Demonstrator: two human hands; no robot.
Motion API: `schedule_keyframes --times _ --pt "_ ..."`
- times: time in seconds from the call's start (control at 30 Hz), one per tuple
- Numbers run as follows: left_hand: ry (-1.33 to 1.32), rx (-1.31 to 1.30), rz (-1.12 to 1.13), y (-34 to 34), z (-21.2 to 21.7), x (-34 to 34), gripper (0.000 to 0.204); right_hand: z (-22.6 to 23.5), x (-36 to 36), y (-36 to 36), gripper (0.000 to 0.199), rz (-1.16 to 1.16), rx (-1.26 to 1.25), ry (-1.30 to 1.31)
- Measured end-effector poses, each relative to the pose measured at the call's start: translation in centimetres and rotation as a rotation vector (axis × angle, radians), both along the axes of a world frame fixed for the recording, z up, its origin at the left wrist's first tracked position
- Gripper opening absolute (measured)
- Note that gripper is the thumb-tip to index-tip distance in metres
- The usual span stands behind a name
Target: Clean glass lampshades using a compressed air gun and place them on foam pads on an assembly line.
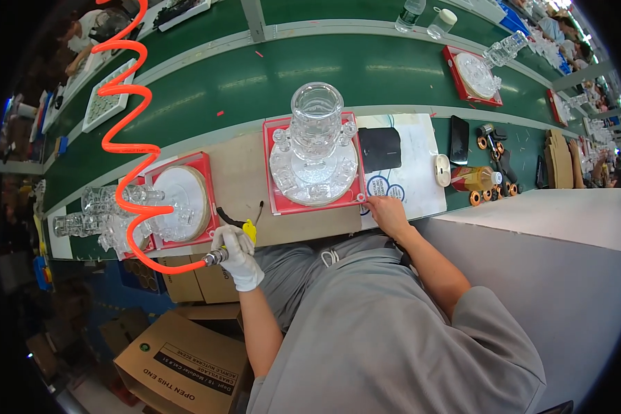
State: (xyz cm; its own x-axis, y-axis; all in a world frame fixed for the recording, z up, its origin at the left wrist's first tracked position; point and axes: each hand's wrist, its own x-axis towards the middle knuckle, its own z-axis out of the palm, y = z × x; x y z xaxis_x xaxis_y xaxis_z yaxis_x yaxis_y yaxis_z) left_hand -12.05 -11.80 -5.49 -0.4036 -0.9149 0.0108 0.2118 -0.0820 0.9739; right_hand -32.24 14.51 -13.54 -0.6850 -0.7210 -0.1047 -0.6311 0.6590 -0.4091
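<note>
My left hand (pixel 236 255), in a white glove, is closed round an air blow gun (pixel 249 230) with yellow and black parts and a thin nozzle. An orange coiled hose (pixel 148 153) joins it through a metal fitting by the glove. In front of me a clear acrylic piece (pixel 315 148) with a tall cylinder stands on a round base inside a red square tray (pixel 277 208). My bare right hand (pixel 388 215) grips that tray's near right corner, its fingertips partly hidden.
Left of me, more clear acrylic pieces (pixel 103 200) lie tilted in red trays. A black flat pad (pixel 380 149), phone (pixel 459 138), drink bottle (pixel 476 179) and copper-coloured rings stand to the right. Across the green bench (pixel 241 90) is another acrylic piece (pixel 477 74). Cardboard boxes (pixel 183 362) sit below left.
</note>
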Motion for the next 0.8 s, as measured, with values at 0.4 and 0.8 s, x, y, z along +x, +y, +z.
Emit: schedule_keyframes --times 0.4,0.8 --pt "-0.003 0.03 -0.028 0.3 0.5 -0.1 0.028 3.8 -0.4 0.1 0.01 -0.164 -0.382 -0.245" --pt "0.002 0.061 -0.012 0.3 0.5 0.4 0.027 3.5 -0.8 -2.0 0.013 0.227 -0.259 0.021"
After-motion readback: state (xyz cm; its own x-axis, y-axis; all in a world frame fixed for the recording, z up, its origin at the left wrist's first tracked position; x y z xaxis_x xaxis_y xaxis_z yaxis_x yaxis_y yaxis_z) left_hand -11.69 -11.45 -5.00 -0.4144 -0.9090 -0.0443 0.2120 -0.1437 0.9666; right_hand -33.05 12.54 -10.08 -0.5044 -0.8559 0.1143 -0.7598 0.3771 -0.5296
